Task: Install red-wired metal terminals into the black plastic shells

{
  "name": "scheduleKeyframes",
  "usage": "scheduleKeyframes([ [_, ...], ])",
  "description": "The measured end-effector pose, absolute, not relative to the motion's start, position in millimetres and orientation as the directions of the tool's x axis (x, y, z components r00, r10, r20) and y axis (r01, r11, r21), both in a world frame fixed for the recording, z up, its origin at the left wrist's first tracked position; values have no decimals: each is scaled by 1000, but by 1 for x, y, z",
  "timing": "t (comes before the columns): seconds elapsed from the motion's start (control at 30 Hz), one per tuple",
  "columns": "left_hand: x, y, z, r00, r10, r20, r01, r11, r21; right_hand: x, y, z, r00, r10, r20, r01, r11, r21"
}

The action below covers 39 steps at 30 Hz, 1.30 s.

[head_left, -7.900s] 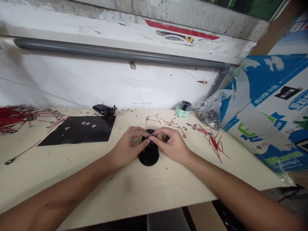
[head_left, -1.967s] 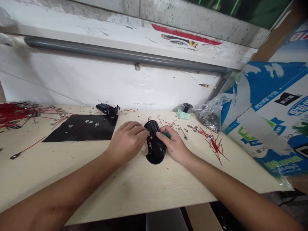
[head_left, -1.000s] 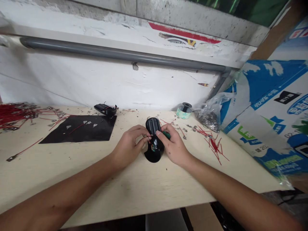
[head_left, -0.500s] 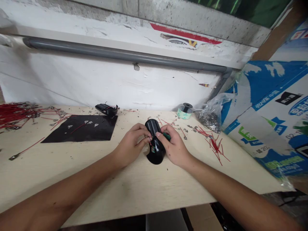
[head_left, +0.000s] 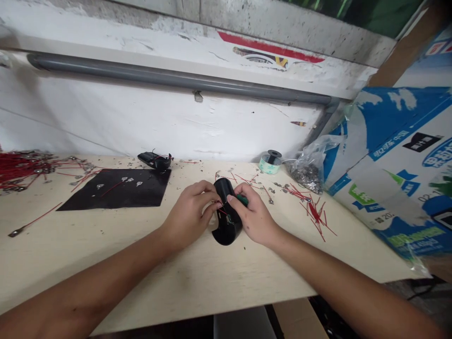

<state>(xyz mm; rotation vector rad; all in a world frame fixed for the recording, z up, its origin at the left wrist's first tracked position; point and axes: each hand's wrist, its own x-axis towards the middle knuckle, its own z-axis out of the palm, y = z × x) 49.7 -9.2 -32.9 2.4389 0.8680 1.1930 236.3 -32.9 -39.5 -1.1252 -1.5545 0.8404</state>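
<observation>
A black plastic shell (head_left: pixel 227 234), rounded and hollow-looking, is held above the table between my hands. My right hand (head_left: pixel 258 217) grips its right side, the thumb lying on top. A dark green piece (head_left: pixel 242 199) shows between the fingers of that hand; its kind is not clear. At the shell's left edge, my left hand (head_left: pixel 189 212) is closed in a pinch on a thin red wire (head_left: pixel 224 210). That wire runs to a small green circuit board (head_left: pixel 229 218) inside the shell. The pinching fingertips partly hide the wire's end.
A similar black shell (head_left: pixel 154 160) lies behind a black mat (head_left: pixel 116 190) holding small metal tabs. Red wires (head_left: pixel 24 167) are heaped at left, and more wires (head_left: pixel 316 212) lie right. A spool (head_left: pixel 270 163) and a bag of metal parts (head_left: pixel 308 174) stand near a blue-white carton (head_left: pixel 399 165).
The shell has tilted slightly in my right hand, its lower end moving a little left and down. More of the red wire shows by the left fingertips. Both hands keep their hold.
</observation>
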Motion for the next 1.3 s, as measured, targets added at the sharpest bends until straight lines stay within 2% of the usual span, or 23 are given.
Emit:
scheduleKeyframes([
  [0.1,50,-8,-33,473,699,536,333,-705,626,237,-33,-40,-71,948,309,270,317,-909],
  [0.17,51,-7,-34,463,725,509,322,-673,666,238,-32,-40,-68,949,307,276,313,-909],
  [0.23,51,-6,-35,449,718,533,345,-689,638,238,-31,-40,-62,946,317,286,321,-903],
  [0.37,52,-8,-37,446,635,631,435,-769,468,237,-30,-39,-52,948,313,259,315,-913],
  [0.47,53,-9,-38,434,602,670,434,-791,430,236,-29,-40,-30,955,295,227,294,-928],
  [0.57,55,-10,-40,429,614,663,388,-788,478,236,-29,-42,-17,961,275,209,272,-939],
  [0.7,58,-9,-40,355,718,598,273,-692,668,234,-30,-41,11,966,257,178,251,-951],
  [0.77,59,-9,-38,307,748,589,232,-659,716,233,-31,-38,31,962,270,172,261,-950],
  [1.0,58,-13,-36,283,755,591,271,-654,706,234,-32,-34,43,944,328,172,316,-933],
  [1.17,58,-11,-38,358,725,588,313,-687,656,234,-30,-39,21,955,297,171,289,-942],
  [1.3,57,-7,-39,355,744,566,302,-664,684,233,-28,-40,27,962,272,139,266,-954],
])
